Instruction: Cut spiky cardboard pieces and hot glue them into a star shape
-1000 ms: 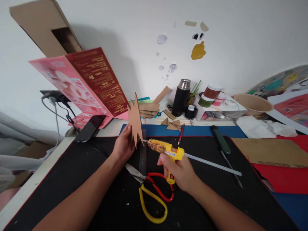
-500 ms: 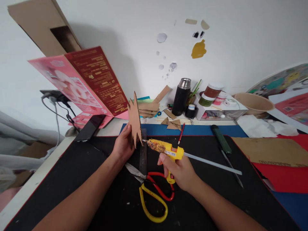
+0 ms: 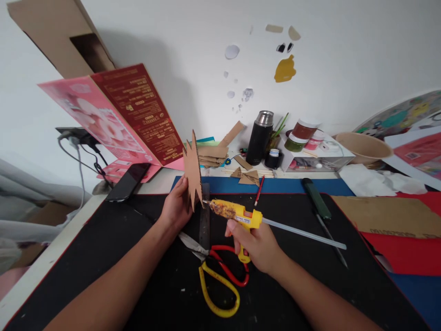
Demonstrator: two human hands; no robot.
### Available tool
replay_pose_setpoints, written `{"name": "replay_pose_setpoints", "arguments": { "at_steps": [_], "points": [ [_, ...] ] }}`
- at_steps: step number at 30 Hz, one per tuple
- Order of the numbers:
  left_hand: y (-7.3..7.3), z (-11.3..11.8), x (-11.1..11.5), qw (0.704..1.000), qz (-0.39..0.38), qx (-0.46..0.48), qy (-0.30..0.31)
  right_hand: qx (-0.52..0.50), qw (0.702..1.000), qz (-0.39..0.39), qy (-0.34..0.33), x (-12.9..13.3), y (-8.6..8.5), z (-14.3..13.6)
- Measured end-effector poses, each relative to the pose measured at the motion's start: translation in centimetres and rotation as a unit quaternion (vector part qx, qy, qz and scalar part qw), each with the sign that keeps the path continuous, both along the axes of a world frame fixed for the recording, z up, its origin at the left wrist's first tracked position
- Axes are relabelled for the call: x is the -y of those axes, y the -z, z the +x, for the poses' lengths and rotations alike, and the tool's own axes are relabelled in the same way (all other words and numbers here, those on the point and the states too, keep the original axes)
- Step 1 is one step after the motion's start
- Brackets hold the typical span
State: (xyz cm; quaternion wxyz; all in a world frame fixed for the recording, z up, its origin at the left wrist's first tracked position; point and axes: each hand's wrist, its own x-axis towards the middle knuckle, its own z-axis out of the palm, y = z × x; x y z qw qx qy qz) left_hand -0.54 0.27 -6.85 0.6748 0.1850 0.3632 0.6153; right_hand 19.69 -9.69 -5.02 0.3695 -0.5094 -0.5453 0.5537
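Observation:
A spiky cut cardboard piece [image 3: 193, 172] stands upright in my left hand [image 3: 175, 202], whose fingers hold it from the left and behind. My right hand [image 3: 257, 241] is wrapped round the grip of a yellow glue gun [image 3: 237, 215], with a long clear glue stick [image 3: 305, 233] sticking out of its back. The gun's metal nozzle is at the lower right edge of the cardboard; whether they touch, I cannot tell. Below both hands, scissors [image 3: 218, 285] with one red and one yellow handle lie on the black mat [image 3: 155, 285], beside a ruler [image 3: 205, 225].
Behind the mat stand a black thermos [image 3: 260, 140], paint jars [image 3: 303, 131] and cardboard scraps [image 3: 248, 177]. A phone [image 3: 129, 181] lies at the left by a pink folded box [image 3: 113, 119]. At the right are a green-handled tool [image 3: 319, 200] and a cardboard sheet [image 3: 386, 216].
The glue gun has shifted very slightly left, its nozzle closer to the cardboard edge. Both hands keep their holds.

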Motion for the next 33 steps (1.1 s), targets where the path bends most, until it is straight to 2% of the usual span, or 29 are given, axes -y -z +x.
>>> {"name": "replay_pose_setpoints", "arguments": {
  "at_steps": [8,33],
  "points": [
    [0.41,-0.08,-0.08,1.000,0.008,0.004,0.005,0.007,1.000,0.004,-0.005,0.04,-0.10,0.10],
    [0.35,-0.05,-0.10,1.000,0.004,0.013,0.004,0.004,1.000,0.001,0.002,0.00,-0.32,0.02]
  ]
}}
